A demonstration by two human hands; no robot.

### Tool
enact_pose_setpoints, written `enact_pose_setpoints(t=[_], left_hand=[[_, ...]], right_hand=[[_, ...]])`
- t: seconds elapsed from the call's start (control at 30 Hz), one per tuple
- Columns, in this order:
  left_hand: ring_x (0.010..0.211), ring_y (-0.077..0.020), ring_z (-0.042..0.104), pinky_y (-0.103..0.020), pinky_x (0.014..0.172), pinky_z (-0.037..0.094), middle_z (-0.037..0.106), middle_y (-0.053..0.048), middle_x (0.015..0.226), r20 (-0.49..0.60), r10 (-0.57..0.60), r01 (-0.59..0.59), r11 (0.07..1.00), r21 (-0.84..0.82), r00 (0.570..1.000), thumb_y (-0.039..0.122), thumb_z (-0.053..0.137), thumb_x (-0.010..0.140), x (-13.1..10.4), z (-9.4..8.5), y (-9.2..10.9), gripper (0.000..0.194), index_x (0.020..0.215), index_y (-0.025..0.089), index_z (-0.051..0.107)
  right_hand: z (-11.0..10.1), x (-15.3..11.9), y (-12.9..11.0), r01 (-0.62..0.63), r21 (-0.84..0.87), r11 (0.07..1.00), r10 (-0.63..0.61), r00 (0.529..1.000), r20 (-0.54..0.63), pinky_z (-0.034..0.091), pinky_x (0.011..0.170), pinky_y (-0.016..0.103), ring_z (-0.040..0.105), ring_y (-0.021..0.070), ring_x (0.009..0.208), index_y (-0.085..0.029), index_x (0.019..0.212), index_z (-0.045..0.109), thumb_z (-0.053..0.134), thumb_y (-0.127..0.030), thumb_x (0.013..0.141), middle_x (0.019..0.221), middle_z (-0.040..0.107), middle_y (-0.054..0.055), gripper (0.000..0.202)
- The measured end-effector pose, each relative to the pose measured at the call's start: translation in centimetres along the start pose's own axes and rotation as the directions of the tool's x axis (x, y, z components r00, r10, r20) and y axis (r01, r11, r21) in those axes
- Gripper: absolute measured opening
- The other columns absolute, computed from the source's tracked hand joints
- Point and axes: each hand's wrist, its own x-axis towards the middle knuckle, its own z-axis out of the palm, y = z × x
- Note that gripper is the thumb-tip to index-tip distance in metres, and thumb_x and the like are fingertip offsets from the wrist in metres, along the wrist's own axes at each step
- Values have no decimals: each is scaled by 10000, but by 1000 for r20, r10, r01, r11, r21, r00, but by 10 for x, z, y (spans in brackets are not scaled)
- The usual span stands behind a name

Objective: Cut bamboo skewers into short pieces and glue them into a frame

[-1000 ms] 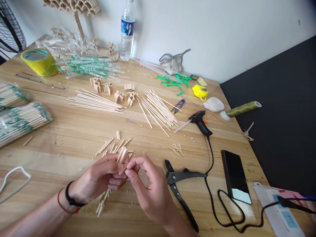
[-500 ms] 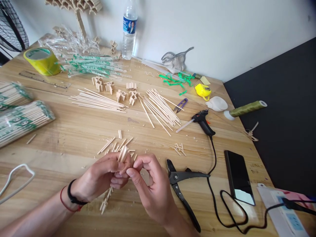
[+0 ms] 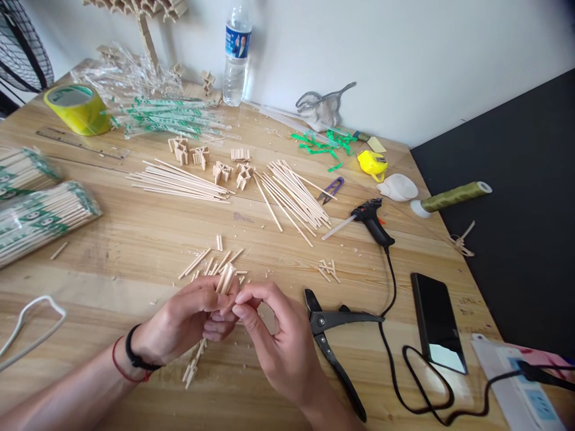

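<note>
My left hand [image 3: 197, 308] is closed round a small bundle of wooden sticks [image 3: 226, 278], whose tops stick up between thumb and fingers. My right hand [image 3: 274, 335] meets it from the right, thumb and forefinger pinched together at the left fingertips. Whatever lies in that pinch is too small or hidden to make out. Below my left hand, a few more thin sticks [image 3: 191, 374] show on the table. Just beyond both hands lie short cut stick pieces [image 3: 194, 263]. A pair of black-handled cutters [image 3: 330, 320] rests to the right of my right hand.
Long sticks [image 3: 291, 197] lie farther back beside small glued stick clusters [image 3: 222, 172]. To the right are a glue gun [image 3: 372, 221] with its black cord, a phone [image 3: 438, 320] and a power strip [image 3: 530, 389]. Bagged sticks [image 3: 49, 218] sit at left; a water bottle [image 3: 236, 72] stands behind.
My right thumb and forefinger have shifted slightly left and closer together against the left fingertips. The left hand keeps its hold on the sticks. The view has moved a little.
</note>
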Motion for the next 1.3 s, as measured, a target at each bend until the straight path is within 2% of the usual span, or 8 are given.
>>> enact_pose_setpoints(t=[0.43, 0.63, 1.03, 1.17, 1.3], left_hand=[[566, -80, 228, -238, 513, 169, 341, 51, 649, 20, 4, -4, 1000, -1, 1000, 280, 663, 848, -2, 0, 1, 238, 735, 160, 491], [571, -84, 230, -239, 515, 177, 348, 48, 651, 21, 4, -4, 1000, 0, 1000, 286, 669, 839, -3, 1, 2, 254, 724, 166, 476], [568, -88, 226, -248, 517, 167, 356, 47, 637, 35, 6, -6, 1000, 13, 999, 299, 671, 848, -1, 1, 2, 240, 736, 168, 504], [570, -92, 230, -255, 521, 166, 351, 46, 637, 32, 13, -13, 1000, 17, 999, 318, 683, 841, -1, 1, 2, 257, 730, 171, 504], [573, -95, 234, -255, 520, 167, 362, 44, 641, 18, 11, -12, 999, 32, 1000, 314, 684, 836, -2, 1, 3, 235, 744, 169, 523]], right_hand=[[2, -2, -1, -23, -30, 999, 22, 999, -34, 522, 717, 235, 660, 118, 729, -236, 935, 636, 629, -132, 979, 833, 745, -33, 113], [3, -3, -1, -9, 42, 999, 10, 1000, -25, 544, 745, 214, 710, 104, 791, -256, 1081, 646, 624, -109, 985, 916, 763, -33, 177], [2, -2, -1, 6, 17, 1000, -6, 1000, -11, 528, 739, 225, 686, 105, 779, -235, 959, 634, 613, -112, 989, 860, 749, -35, 128], [3, -3, 0, -11, 24, 1000, 13, 999, -50, 533, 700, 214, 671, 99, 730, -253, 1002, 627, 638, -128, 980, 853, 727, -47, 128], [3, -3, 1, -2, 5, 1000, 2, 999, -36, 535, 720, 229, 677, 110, 755, -247, 1032, 658, 634, -126, 983, 882, 731, -26, 133]])
